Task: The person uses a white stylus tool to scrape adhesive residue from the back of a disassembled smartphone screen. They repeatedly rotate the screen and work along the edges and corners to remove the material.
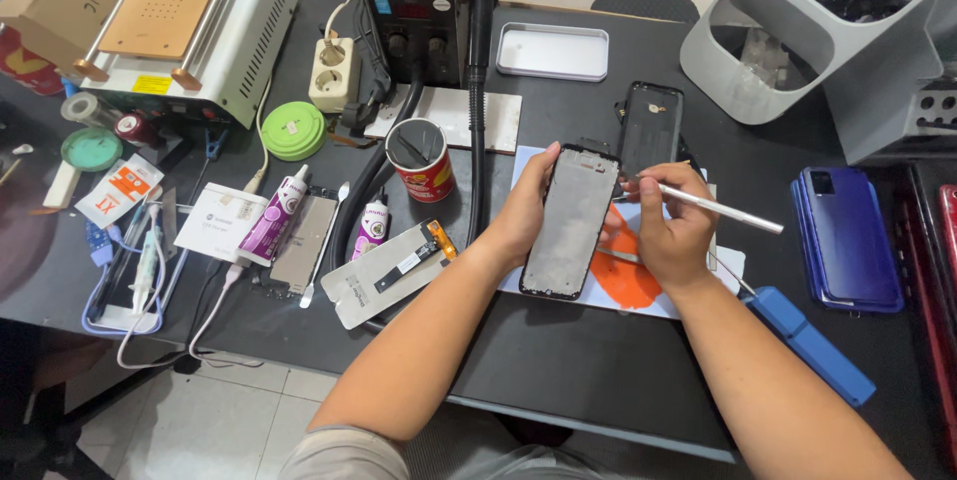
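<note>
The left hand [520, 213] holds a black phone frame [571, 223] tilted above the dark table [558, 360], fingers wrapped around its left edge. The right hand [670, 226] has its fingers closed on a slim silver tool [713, 208], the tip at the frame's right edge. A black back cover [650, 126] lies just behind, and a blue phone [847, 236] rests well to the right.

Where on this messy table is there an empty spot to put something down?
Bare dark tabletop lies along the near edge, between the forearms and the long blue case. Another patch sits between the white metal tray and grey organiser. The left side, around the glue tubes, is crowded.
</note>
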